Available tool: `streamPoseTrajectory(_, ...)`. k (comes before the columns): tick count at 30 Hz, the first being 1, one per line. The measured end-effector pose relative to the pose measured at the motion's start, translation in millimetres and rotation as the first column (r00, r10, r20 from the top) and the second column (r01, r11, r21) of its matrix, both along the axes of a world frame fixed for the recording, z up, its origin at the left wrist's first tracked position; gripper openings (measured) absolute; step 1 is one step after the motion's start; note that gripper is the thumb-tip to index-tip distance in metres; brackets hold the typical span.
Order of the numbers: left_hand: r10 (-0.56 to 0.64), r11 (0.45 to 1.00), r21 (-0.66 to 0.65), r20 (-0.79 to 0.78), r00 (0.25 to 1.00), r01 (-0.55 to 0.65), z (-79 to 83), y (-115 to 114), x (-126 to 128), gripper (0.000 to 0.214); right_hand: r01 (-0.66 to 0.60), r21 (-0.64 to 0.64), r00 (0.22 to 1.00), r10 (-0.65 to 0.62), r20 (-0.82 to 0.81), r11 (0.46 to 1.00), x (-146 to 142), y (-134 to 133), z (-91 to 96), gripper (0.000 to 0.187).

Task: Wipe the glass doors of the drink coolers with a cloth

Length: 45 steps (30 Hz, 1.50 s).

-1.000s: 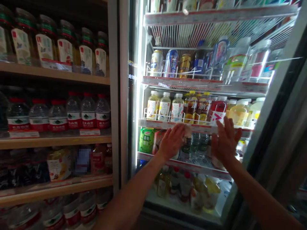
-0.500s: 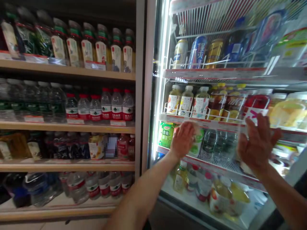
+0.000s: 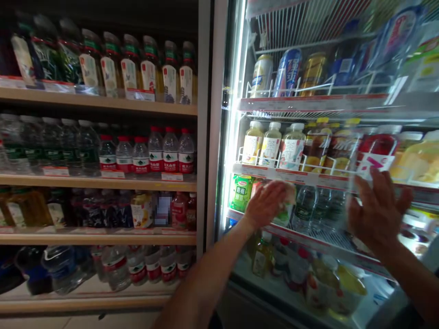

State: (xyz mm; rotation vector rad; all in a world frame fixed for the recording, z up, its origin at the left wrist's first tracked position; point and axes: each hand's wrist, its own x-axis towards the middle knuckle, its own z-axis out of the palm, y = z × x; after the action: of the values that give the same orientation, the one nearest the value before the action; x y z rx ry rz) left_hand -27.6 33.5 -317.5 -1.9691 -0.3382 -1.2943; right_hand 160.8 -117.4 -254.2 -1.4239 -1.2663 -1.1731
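The left hand [image 3: 267,205] lies over a pale cloth [image 3: 291,194], left of the middle of the fridge's glass door [image 3: 224,137]; its fingers are together, but I cannot tell whether they grip. Toward the door's right edge, the right hand [image 3: 379,212] spreads its fingers before a red bottle [image 3: 377,145].

Along a light-brown wooden upper shelf [image 3: 103,101] stand tall dark bottles with green-and-red necks and pale labels [image 3: 129,71]. One level down, white-capped clear plastic bottles with green labels [image 3: 70,148] stand left of red-capped clear plastic bottles with red-and-white labels [image 3: 170,153]. Below them, a yellow bottle with a white label [image 3: 141,214] stands among darker bottles. Big clear plastic bottles with red labels [image 3: 137,269] fill part of the lowest shelf, above a pale tiled floor [image 3: 82,322].
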Motion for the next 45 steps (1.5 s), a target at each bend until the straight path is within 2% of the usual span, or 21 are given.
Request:
streamPoseTrajectory(4,0.074,0.967,-0.255,0.328,0.942,0.013,-8.4,35.6,-48.5,0.053,0.016,0.028,0.999,-0.015,-0.036,0.999,12.4,-9.5,-3.8,0.054)
streamPoseTrajectory(6,0.110,0.948,-0.316,0.435,0.894,0.037,-11.6,39.2,-55.9,0.055,0.037,0.058,0.999,-0.034,-0.041,0.998,18.0,-10.4,-4.3,0.054)
streamPoseTrajectory(8,0.096,0.955,-0.293,0.459,0.883,0.049,-16.4,34.1,-49.3,0.057,0.052,0.073,0.998,-0.049,-0.039,0.996,21.5,-9.0,-4.3,0.054)
streamPoseTrajectory(10,0.043,0.972,-0.227,0.396,0.917,0.053,-23.3,22.8,-32.2,0.058,0.064,0.057,0.998,-0.064,-0.003,0.996,23.2,-6.1,-4.7,0.054)
streamPoseTrajectory(12,-0.024,0.986,-0.152,0.257,0.966,0.065,-30.8,7.7,-9.5,0.055,0.081,0.047,0.994,-0.084,0.073,0.996,24.0,-2.4,-6.5,0.053)
streamPoseTrajectory(15,-0.078,0.997,-0.011,0.030,0.997,0.078,-37.9,-18.4,26.0,0.047,0.106,0.056,0.981,-0.114,0.157,0.993,24.6,2.5,-12.2,0.052)
streamPoseTrajectory(19,-0.069,0.978,0.168,-0.293,0.954,0.122,-35.5,-48.5,58.2,0.043,0.127,0.042,0.976,-0.133,0.175,0.991,24.9,3.5,-23.6,0.054)
streamPoseTrajectory(22,-0.058,0.970,0.197,-0.372,0.926,0.140,-29.0,-51.8,61.6,0.043,0.141,0.011,0.974,-0.141,0.180,0.990,26.1,-0.5,-31.6,0.056)
streamPoseTrajectory(24,-0.072,0.975,0.178,-0.305,0.949,0.131,-23.3,-40.4,53.0,0.042,0.152,-0.006,0.973,-0.149,0.179,0.988,28.1,-4.8,-35.5,0.057)
streamPoseTrajectory(26,-0.087,0.987,0.119,-0.169,0.982,0.108,-16.4,-20.6,37.0,0.039,0.156,-0.006,0.972,-0.152,0.180,0.988,30.6,-9.4,-38.0,0.058)
streamPoseTrajectory(30,-0.050,0.992,-0.105,0.134,0.990,0.064,-3.6,22.8,-7.1,0.044,0.163,-0.018,0.970,-0.157,0.188,0.986,32.7,-16.4,-39.2,0.062)
streamPoseTrajectory(32,-0.004,0.973,-0.217,0.314,0.950,0.076,-0.2,37.3,-27.8,0.049,0.149,-0.014,0.971,-0.144,0.190,0.989,31.2,-18.4,-38.7,0.064)
streamPoseTrajectory(34,0.031,0.950,-0.286,0.481,0.876,0.124,1.9,45.4,-41.7,0.053,0.119,0.004,0.975,-0.118,0.187,0.993,29.3,-20.2,-37.8,0.063)
streamPoseTrajectory(36,0.043,0.938,-0.301,0.598,0.800,0.174,4.8,47.5,-45.4,0.054,0.097,0.018,0.978,-0.098,0.183,0.995,28.6,-22.0,-37.0,0.062)
streamPoseTrajectory(38,0.028,0.947,-0.266,0.631,0.775,0.182,9.8,43.0,-37.5,0.055,0.094,0.030,0.979,-0.098,0.179,0.995,29.5,-23.5,-36.6,0.062)
streamPoseTrajectory(40,-0.018,0.967,-0.203,0.551,0.834,0.155,16.7,31.2,-19.1,0.057,0.103,0.030,0.979,-0.107,0.173,0.994,31.1,-24.2,-36.5,0.061)
streamPoseTrajectory(43,-0.090,0.990,-0.084,0.264,0.960,0.116,26.5,1.7,20.3,0.057,0.121,0.025,0.979,-0.124,0.164,0.992,32.7,-23.2,-36.7,0.062)
streamPoseTrajectory(45,-0.109,0.994,0.014,0.071,0.991,0.108,31.8,-21.0,47.4,0.053,0.128,0.031,0.977,-0.131,0.169,0.991,33.5,-22.1,-36.5,0.062)
